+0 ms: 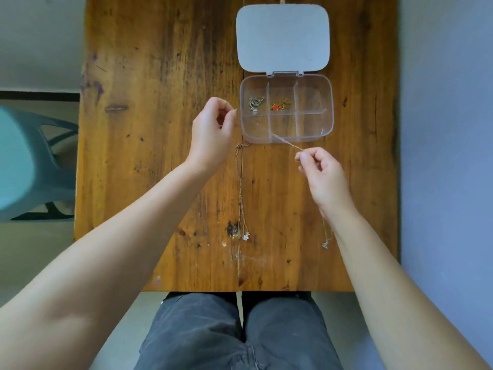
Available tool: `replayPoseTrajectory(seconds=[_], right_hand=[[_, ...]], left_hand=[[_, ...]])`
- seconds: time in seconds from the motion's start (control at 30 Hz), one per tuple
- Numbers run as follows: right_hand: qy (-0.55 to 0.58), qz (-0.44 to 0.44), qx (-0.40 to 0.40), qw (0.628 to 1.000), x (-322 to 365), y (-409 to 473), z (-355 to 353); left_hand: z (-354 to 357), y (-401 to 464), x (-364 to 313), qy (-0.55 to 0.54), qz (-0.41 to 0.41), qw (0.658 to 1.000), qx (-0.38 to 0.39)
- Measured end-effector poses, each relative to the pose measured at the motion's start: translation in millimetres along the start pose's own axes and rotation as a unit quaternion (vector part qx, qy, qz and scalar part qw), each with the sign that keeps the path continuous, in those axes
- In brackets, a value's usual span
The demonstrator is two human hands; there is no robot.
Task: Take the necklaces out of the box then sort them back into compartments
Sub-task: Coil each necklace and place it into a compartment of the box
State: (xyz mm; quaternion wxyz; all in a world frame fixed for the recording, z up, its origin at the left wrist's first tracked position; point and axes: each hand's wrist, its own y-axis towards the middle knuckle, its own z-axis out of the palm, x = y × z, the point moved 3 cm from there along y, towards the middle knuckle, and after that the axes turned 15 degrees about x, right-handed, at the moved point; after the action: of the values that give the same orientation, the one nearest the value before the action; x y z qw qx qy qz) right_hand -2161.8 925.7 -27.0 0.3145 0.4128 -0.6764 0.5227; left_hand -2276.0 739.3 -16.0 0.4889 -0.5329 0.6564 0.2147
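Sorting step under way. Box (pixel 329 102) open on worktop (pixel 160 129); two far compartments filled. Left hand (pixel 210 134) and right hand (pixel 324 174) each pinch thin chain (pixel 286 142) stretched over box's near edge. More necklaces (pixel 241 196) lie near of box. Next, likely: lower chain into vacant compartment, slackening gently.

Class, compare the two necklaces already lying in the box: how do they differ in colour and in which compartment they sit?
The silver necklace is grey metal; the gold necklace is yellow with a red charm. The silver one lies in the far-left compartment, the gold one in the far-middle. Both are bunched into small heaps in the clear box.
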Motion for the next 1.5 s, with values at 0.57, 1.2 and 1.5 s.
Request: replayPoseTrajectory(seconds=[0.57,1.2,1.5], right_hand=[[0.039,0.054,0.041,0.997,35.2,74.6,26.3],[-0.157,0.145,-0.079,0.974,-89.3,-42.3,-32.9],[-0.25,0.056,0.004,0.967,-74.3,-11.6,-21.9]], left_hand=[[13.7,20.9,-0.3,-0.112,-0.142,0.983,0.02],[174.5,8.1,-11.0,0.45,0.185,0.825,0.288],[136.0,-12.1,-39.2,0.17,0.115,0.955,0.215]])
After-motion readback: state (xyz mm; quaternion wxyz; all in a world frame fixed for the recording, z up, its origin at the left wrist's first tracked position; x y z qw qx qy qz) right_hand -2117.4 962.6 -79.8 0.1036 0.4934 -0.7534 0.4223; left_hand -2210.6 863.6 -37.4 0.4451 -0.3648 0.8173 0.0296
